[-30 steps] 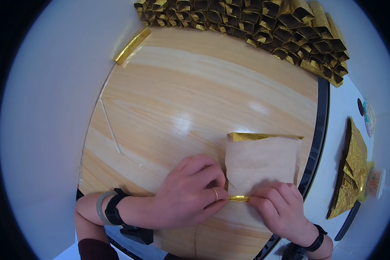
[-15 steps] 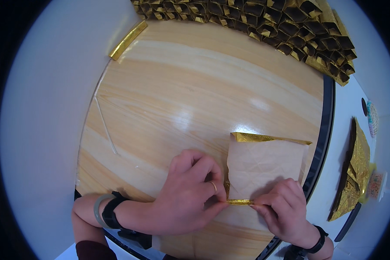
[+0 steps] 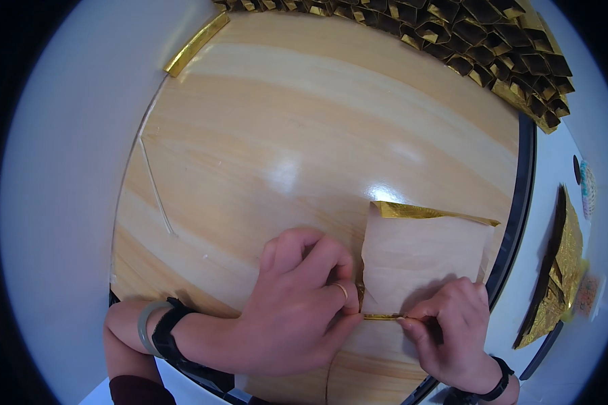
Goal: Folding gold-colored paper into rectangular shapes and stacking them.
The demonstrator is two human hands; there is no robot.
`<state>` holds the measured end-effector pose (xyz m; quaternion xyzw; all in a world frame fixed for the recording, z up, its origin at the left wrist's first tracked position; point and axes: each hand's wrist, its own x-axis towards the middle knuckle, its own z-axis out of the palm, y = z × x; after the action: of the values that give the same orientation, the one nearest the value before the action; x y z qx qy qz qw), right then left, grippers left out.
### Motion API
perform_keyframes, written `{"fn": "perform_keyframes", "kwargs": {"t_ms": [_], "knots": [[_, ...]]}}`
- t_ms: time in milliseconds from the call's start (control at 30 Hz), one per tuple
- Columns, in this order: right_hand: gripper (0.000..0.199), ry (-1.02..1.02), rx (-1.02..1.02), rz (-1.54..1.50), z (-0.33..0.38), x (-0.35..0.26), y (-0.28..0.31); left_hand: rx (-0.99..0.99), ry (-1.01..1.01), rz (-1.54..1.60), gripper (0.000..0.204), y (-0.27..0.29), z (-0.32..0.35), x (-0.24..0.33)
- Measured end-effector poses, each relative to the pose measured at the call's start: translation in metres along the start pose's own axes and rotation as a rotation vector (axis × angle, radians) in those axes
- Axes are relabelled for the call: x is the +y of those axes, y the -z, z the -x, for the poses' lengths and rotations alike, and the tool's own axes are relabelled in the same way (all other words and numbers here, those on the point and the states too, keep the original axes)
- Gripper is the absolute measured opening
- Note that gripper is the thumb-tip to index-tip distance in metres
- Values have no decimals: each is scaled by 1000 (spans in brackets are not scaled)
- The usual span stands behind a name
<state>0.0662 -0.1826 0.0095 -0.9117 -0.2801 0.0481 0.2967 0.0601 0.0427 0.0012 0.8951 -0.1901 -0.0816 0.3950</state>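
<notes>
A sheet of gold foil paper (image 3: 425, 260) lies with its pale, creased backing upward at the right front of the wooden table. Its far edge is turned over, showing a gold strip, and the near edge is folded into a narrow gold band. My left hand (image 3: 300, 304) pinches the left end of that band between thumb and fingers; a ring is on one finger. The band's right end is pinched by my right hand (image 3: 452, 334). Parts of the sheet's near corners are hidden behind my fingers.
Many folded gold paper pieces (image 3: 466, 40) stand packed along the far edge. One gold strip (image 3: 197, 44) lies at the far left, above a thin clear line (image 3: 157, 185). Crumpled gold foil sheets (image 3: 554, 270) and a small tub (image 3: 589, 297) sit beyond the table's dark right edge (image 3: 520, 196).
The view has shifted slightly, so the sheet and the right-hand objects appear farther right. The near gold band looks thinner and flatter. Both hands keep their pinch on it.
</notes>
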Motion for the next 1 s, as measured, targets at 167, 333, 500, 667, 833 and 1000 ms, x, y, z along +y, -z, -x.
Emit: {"fn": "perform_keyframes", "kwargs": {"t_ms": [167,333,500,667,833,1000], "knots": [[22,20,-26,35,-3,-2,2,3,11,-8,19,1,-1,2],[22,3,-15,37,-4,-4,0,3,20,-14,20,-1,-2,2],[23,17,6,48,-4,-4,0,13,-6,-30,21,-3,-4,2],[23,14,-5,57,-4,-3,0,2,-8,-57,24,-2,-4,3],[23,36,1,91,-3,-3,4,-54,-67,-44,18,-6,1,4],[29,146,34,190,3,6,19,-29,-355,-258,33,-7,4,0]]}}
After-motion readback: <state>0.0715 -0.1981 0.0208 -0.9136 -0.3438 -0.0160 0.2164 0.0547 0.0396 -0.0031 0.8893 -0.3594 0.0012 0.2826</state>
